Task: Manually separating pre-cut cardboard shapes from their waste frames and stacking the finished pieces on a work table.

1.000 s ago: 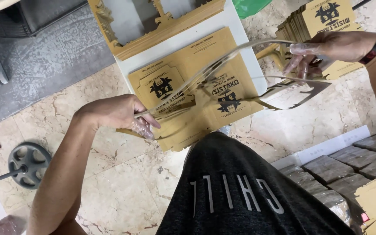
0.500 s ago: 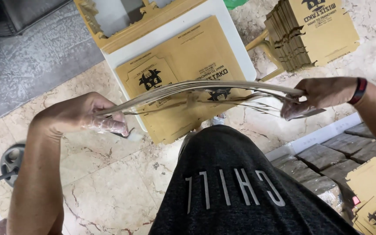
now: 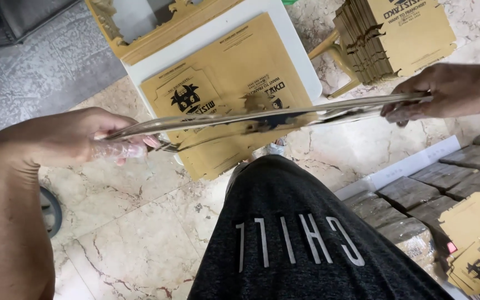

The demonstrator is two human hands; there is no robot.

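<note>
Currently both hands grip one flat die-cut cardboard sheet (image 3: 268, 118), seen almost edge-on, so it reads as a thin pale line running between them. Left hand (image 3: 79, 139) is closed on the sheet's left end, fingers curled over the top edge; some clear film or tape seems to wrap those fingers, not certain. Right hand (image 3: 445, 91) is pinched on the right end, thumb above, fingertips below.

Key relation: the sheet's long axis runs hand to hand, left to right and slightly uphill toward the right hand. Each hand sits at one end; neither is nearer the middle. The sheet hangs in the air, apart from everything under it.

Below the span, between the hands: a pile of printed brown carton blanks (image 3: 223, 91) lying flat on a white counter (image 3: 295, 55). Beyond the right hand: a taller stack of folded blanks (image 3: 401, 36). Beyond the left hand, at the counter's far edge: punched-out cardboard frames (image 3: 156, 25). Marble floor (image 3: 134, 239) under the left forearm; bundled grey packs (image 3: 418, 205) below the right hand.
</note>
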